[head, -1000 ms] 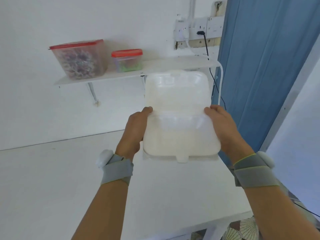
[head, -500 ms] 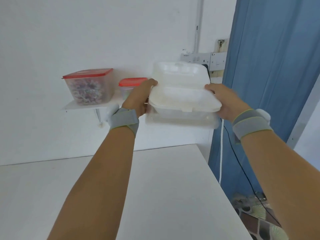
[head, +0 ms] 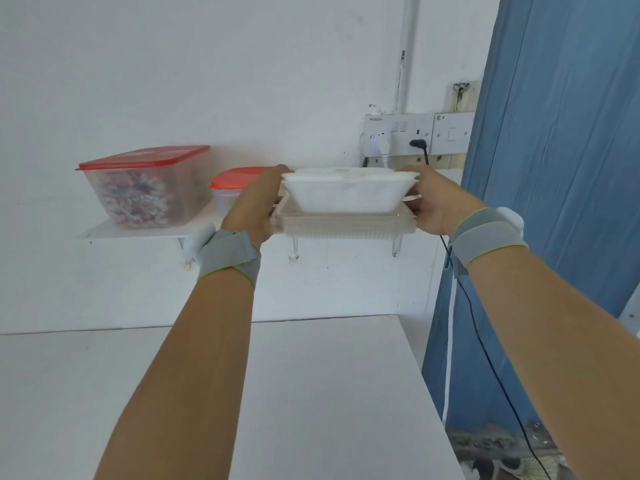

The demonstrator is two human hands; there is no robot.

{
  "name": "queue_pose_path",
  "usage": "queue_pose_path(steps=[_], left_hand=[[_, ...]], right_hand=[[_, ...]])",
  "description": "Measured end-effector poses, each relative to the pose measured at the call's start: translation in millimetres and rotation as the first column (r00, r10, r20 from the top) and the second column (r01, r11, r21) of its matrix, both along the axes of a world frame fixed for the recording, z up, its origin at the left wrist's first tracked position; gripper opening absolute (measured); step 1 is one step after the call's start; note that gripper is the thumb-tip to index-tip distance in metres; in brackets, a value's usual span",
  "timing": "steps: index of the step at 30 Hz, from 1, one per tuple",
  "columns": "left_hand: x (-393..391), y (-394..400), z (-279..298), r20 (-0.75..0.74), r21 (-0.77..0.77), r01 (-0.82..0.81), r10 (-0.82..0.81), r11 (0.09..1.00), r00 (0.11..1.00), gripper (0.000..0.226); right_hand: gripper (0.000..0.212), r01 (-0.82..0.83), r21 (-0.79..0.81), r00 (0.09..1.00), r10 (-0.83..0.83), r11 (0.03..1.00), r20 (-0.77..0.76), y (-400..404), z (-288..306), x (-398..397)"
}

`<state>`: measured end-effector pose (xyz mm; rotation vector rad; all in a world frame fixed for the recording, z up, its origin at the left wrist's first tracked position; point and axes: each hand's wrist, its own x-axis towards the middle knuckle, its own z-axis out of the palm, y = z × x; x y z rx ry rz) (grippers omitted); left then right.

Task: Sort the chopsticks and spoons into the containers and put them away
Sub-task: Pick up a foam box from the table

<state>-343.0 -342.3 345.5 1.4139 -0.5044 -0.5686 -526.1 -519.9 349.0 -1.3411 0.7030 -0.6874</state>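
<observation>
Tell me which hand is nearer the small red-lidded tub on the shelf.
Left. The left hand sits right in front of the small red-lidded tub; the right hand grips the stacked containers' far side.

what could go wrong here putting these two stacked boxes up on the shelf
1. The white foam box merely sits on the clear plastic container; the left hand and right hand grip the ends, so tilting could slide it off.
2. The small red-lidded tub stands close beside the left hand and could get knocked.
3. The white plug and cable hang behind the narrow white wall shelf and could snag the stack.
</observation>
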Motion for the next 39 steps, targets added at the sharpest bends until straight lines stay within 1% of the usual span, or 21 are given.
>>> queue_pose_path(steps=[3, 9, 11, 12, 14, 15, 17, 18, 19, 22, 24, 26, 27, 29, 30, 31, 33, 34, 35, 37, 39], left_hand=[[0, -8, 2, 0.004, -0.005, -0.05, 0.05, 0.999, 0.999, 0.022], [-2, -19, -6, -0.015, -0.096, -0.125, 0.124, 0.988, 0.992, 0.029], [1, -18, -11, 0.0, -0.106, -0.15, 0.151, 0.983, 0.989, 0.039], [-1, -17, -15, 0.011, -0.125, -0.177, 0.179, 0.976, 0.984, 0.039], [-13, -10, -22, 0.065, -0.199, -0.237, 0.254, 0.951, 0.965, 0.026], [-22, -7, -27, 0.092, -0.238, -0.263, 0.291, 0.935, 0.952, 0.029], [-39, -4, -37, 0.114, -0.331, -0.273, 0.325, 0.903, 0.939, 0.047], [-45, -3, -41, 0.104, -0.359, -0.287, 0.344, 0.888, 0.933, 0.057], [-49, -3, -42, 0.096, -0.368, -0.306, 0.363, 0.878, 0.927, 0.06], [-54, -7, -35, 0.079, -0.345, -0.35, 0.398, 0.871, 0.914, 0.048], [-51, -12, -31, 0.101, -0.317, -0.364, 0.413, 0.876, 0.905, 0.047], [-45, -13, -27, 0.111, -0.291, -0.372, 0.418, 0.881, 0.902, 0.049], [-41, -14, -27, 0.114, -0.283, -0.372, 0.417, 0.884, 0.902, 0.053], [-41, -15, -27, 0.113, -0.276, -0.359, 0.401, 0.892, 0.909, 0.062], [-44, -14, -27, 0.103, -0.278, -0.344, 0.384, 0.897, 0.918, 0.063], [-45, -15, -30, 0.098, -0.296, -0.331, 0.373, 0.896, 0.923, 0.059], [-50, -14, -33, 0.138, -0.287, -0.304, 0.354, 0.908, 0.925, 0.041], [-55, -14, -34, 0.173, -0.264, -0.291, 0.342, 0.919, 0.924, 0.042], [-55, -15, -35, 0.188, -0.263, -0.282, 0.335, 0.923, 0.923, 0.05], [-53, -18, -34, 0.208, -0.252, -0.309, 0.363, 0.917, 0.908, 0.062], [-47, -23, -33, 0.232, -0.22, -0.338, 0.385, 0.915, 0.893, 0.053]], right_hand=[[0.011, 0.016, 0.011, 1.0, -0.016, 1.0, 0.012, -7, 0, 5], [0.015, 0.106, 0.071, 0.981, -0.116, 0.992, 0.158, -2, -4, 8], [0.018, 0.156, 0.012, 0.97, -0.156, 0.988, 0.186, 3, -12, 7], [0.019, 0.18, -0.039, 0.965, -0.169, 0.983, 0.198, 8, -19, 6], [0.027, 0.209, -0.169, 0.954, -0.163, 0.963, 0.252, 19, -37, 3], [0.037, 0.207, -0.225, 0.948, -0.138, 0.952, 0.286, 25, -46, 2], [0.062, 0.204, -0.289, 0.936, -0.1, 0.935, 0.338, 34, -59, 4], [0.065, 0.21, -0.299, 0.934, -0.101, 0.931, 0.342, 38, -62, 6], [0.063, 0.228, -0.295, 0.932, -0.12, 0.928, 0.343, 40, -61, 8], [0.048, 0.284, -0.275, 0.924, -0.186, 0.919, 0.333, 47, -50, 12], [0.04, 0.319, -0.289, 0.918, -0.219, 0.903, 0.33, 53, -42, 12], [0.038, 0.336, -0.285, 0.92, -0.248, 0.898, 0.305, 53, -37, 13], [0.04, 0.315, -0.275, 0.928, -0.236, 0.908, 0.287, 53, -36, 13], [0.061, 0.261, -0.27, 0.942, -0.184, 0.927, 0.28, 51, -39, 11], [0.07, 0.228, -0.308, 0.949, -0.139, 0.924, 0.284, 52, -42, 9], [0.07, 0.197, -0.36, 0.952, -0.09, 0.912, 0.292, 53, -46, 8], [0.055, 0.167, -0.428, 0.954, -0.036, 0.888, 0.297, 55, -52, 7], [0.05, 0.167, -0.437, 0.954, -0.033, 0.884, 0.298, 55, -54, 7], [0.049, 0.18, -0.449, 0.955, -0.047, 0.875, 0.292, 54, -55, 10], [0.054, 0.198, -0.492, 0.966, -0.082, 0.848, 0.247, 51, -56, 14], [0.057, 0.199, -0.521, 0.973, -0.104, 0.83, 0.206, 46, -55, 18]])
